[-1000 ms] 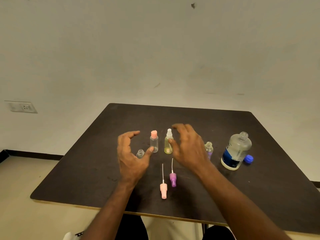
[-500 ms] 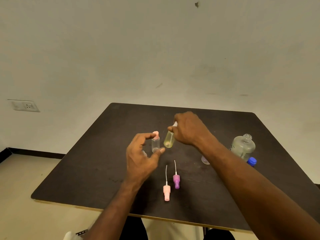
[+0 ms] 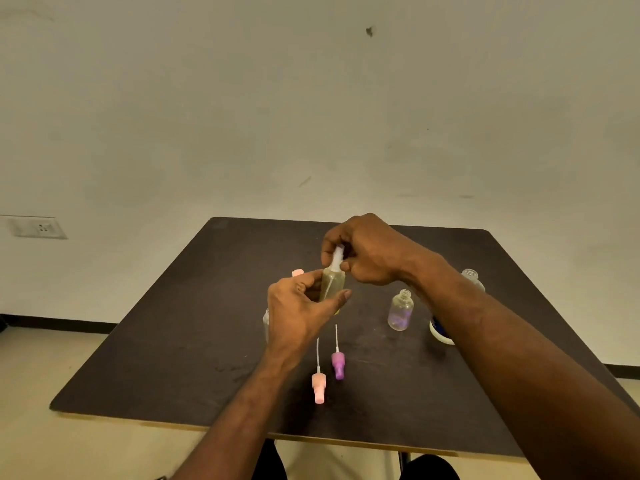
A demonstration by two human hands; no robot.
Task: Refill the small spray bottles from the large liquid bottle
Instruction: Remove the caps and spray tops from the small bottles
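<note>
Both hands have come together on the yellow bottle [image 3: 333, 285] now, where half a second ago only the right hand had it and the left hovered spread just beside the pink-capped bottle. The yellow bottle is lifted off the dark table [image 3: 180, 327] and held upright above its middle. The left hand [image 3: 298, 313] has closed in from below: thumb on the near side of the bottle's body, fingers curled round the far side, gripping it. The right hand [image 3: 367, 251] sits over the top, its fingertips pinching the white spray head [image 3: 337, 255] at the bottle's neck. Behind the left hand's fingers, only the pink cap [image 3: 297, 273] of another small bottle peeks out. Nearer the person than the yellow bottle, two loose spray heads lie on the table side by side, the pink one [image 3: 318, 388] and the purple one [image 3: 338, 364], each with its thin tube pointing away. To the right of the yellow bottle stands an uncapped clear bottle [image 3: 400, 310], and beyond it the large bottle [image 3: 471, 277] is mostly hidden by the right forearm, just its open neck and a bit of its base showing.
</note>
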